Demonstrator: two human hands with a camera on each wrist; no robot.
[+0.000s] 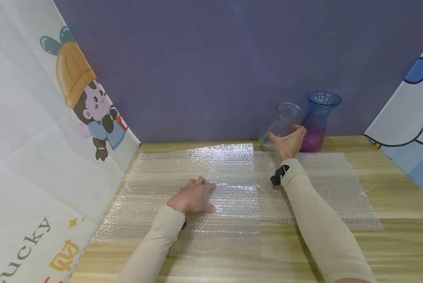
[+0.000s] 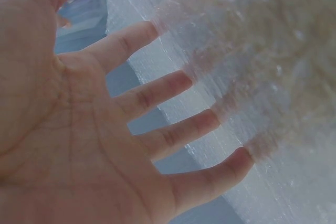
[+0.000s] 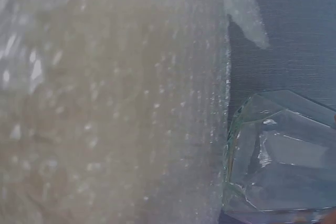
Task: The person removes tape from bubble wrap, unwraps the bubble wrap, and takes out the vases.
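Note:
My right hand [image 1: 290,142] grips a clear glass vase [image 1: 280,125] at the back of the table, thumb on its left side and fingers on its right. The vase leans slightly. In the right wrist view the faceted base of the clear vase [image 3: 294,150] shows beside the edge of the bubble wrap [image 3: 131,103]. Just right of that hand stands a blue and pink ribbed vase [image 1: 319,122] with a flared rim. My left hand [image 1: 193,195] is spread over the left sheet of bubble wrap [image 1: 229,232]. Its straight fingertips [image 2: 181,78] touch the sheet in the left wrist view.
Another sheet of bubble wrap [image 1: 338,188] lies to the right, meeting the left one near the middle. Both lie on a wood-grain table [image 1: 405,247]. A dark purple-grey panel [image 1: 197,70] rises behind, and printed cloths [image 1: 27,137] hang at both sides.

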